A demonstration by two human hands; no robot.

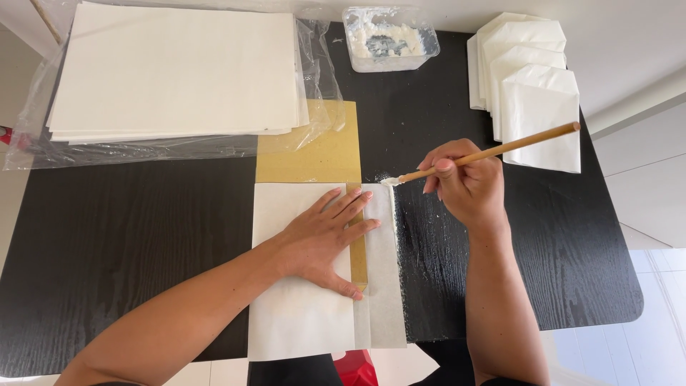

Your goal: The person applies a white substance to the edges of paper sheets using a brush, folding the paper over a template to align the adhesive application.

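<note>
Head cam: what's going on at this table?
A person is brushing white paste along the right edge of a white paper sheet on a black table. The left hand presses flat on the sheet and a tan card strip. The right hand holds a wooden brush, tip at the sheet's top right corner. A paste tub, a paper stack and folded envelopes sit behind.

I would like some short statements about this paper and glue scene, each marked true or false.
1. The right hand holds a wooden stick. True.
2. The left hand lifts the white sheet off the black table. False: it lies flat, pressing the sheet down.
3. The clear tub of white paste stands at the far edge. True.
4. The folded white pieces lie left of the paper stack. False: they lie to its right.
</note>
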